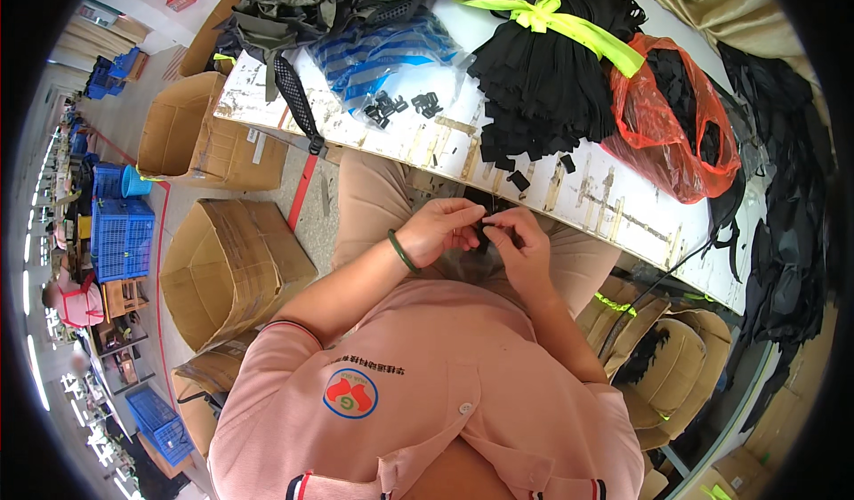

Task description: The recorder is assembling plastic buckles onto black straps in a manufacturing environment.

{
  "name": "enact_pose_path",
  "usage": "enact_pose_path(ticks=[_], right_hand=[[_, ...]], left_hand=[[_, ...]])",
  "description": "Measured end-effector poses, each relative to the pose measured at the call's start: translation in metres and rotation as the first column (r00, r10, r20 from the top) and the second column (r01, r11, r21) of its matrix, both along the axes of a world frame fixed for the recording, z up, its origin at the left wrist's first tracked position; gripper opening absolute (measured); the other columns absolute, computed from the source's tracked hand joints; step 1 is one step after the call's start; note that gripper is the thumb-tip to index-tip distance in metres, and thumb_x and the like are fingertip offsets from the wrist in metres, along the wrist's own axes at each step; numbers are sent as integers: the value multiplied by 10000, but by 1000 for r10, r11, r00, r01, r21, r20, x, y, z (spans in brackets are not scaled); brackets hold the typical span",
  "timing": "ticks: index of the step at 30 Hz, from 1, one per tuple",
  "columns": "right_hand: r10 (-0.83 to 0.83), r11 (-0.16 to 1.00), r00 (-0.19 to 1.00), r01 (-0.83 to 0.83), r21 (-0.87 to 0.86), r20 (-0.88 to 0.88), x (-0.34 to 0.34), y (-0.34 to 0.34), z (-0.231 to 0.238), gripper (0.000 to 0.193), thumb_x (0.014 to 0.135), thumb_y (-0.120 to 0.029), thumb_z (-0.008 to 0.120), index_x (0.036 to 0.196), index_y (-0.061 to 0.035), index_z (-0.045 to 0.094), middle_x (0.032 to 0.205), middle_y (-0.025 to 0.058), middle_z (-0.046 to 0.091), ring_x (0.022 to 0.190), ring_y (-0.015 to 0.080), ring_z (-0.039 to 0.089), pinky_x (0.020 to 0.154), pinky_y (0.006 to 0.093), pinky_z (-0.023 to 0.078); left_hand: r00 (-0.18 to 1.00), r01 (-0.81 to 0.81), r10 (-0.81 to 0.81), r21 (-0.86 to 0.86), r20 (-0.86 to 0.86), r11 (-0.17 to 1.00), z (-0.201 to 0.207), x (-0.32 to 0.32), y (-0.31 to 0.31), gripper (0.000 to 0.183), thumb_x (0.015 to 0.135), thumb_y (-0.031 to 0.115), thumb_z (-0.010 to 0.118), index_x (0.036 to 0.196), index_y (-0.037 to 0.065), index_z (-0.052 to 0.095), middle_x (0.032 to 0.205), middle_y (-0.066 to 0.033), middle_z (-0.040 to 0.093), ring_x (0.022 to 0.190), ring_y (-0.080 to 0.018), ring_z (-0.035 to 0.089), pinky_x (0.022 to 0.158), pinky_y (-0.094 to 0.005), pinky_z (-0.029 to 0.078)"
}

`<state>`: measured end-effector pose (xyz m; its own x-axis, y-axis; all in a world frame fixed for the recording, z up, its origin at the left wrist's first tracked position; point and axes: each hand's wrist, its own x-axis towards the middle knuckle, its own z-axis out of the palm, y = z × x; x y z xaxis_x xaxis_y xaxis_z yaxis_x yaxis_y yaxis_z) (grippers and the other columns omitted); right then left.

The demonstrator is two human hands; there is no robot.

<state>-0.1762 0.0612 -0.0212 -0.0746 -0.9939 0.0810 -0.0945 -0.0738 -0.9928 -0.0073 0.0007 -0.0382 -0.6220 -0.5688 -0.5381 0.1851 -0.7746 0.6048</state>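
Observation:
My left hand [442, 230], with a green bangle at its wrist, meets my right hand [523, 246] above my lap, just off the table's near edge. Fingers of both hands are pinched around a small black piece [483, 240], mostly covered by them; whether it is strap or plastic I cannot make out. On the table beyond lies a thick bundle of black straps [543, 86], tied with a neon yellow band [569, 24]. Left of it are small black plastic buckles [384, 107] by a blue-striped plastic bag [391, 55].
A red plastic bag [667, 135] of black pieces sits at the table's right. Dark fabric [329, 2] is heaped at the back. Cardboard boxes [236, 269] stand on the floor at left, another carton [685, 375] at right. Black cloth [787, 189] hangs at far right.

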Motion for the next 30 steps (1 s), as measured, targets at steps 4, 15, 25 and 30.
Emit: enact_pose_path(ticks=[4, 15, 25, 30], right_hand=[[108, 987, 992, -99, -127, 69, -8, 9, 40, 77, 773, 34, 620, 813, -30, 633, 830, 68, 535, 681, 139, 528, 560, 230, 415], [-9, 942, 969, -74, 328, 245, -4, -4, 14, 106, 804, -57, 649, 804, -29, 546, 707, -50, 506, 612, 13, 440, 535, 173, 360], [-100, 845, 911, -134, 517, 401, 4, -7, 7, 117, 819, -126, 623, 758, -58, 549, 602, -54, 472, 493, 15, 391, 437, 185, 289], [-232, 749, 774, -244, 616, 589, -2, -6, -3, 85, 836, -135, 603, 814, -64, 562, 568, -46, 446, 438, 32, 361, 382, 199, 234]], left_hand=[[979, -27, 71, -223, 191, 974, -6, -6, -1, 129, 868, 138, 609, 903, 15, 620, 785, -52, 634, 634, -144, 624, 566, -256, 524], [889, -438, 453, -403, -63, 804, -10, -6, 7, 53, 833, -21, 605, 873, 13, 593, 901, -83, 656, 783, -115, 619, 710, -252, 526], [954, -200, 300, -792, -22, 577, -4, -6, 19, 156, 773, -131, 606, 883, -21, 600, 1048, -177, 617, 924, -179, 612, 784, -260, 507], [978, -111, 209, -812, 14, 573, 0, -6, 16, 150, 756, -115, 633, 860, -10, 608, 1079, -132, 580, 957, -166, 584, 787, -259, 499]])
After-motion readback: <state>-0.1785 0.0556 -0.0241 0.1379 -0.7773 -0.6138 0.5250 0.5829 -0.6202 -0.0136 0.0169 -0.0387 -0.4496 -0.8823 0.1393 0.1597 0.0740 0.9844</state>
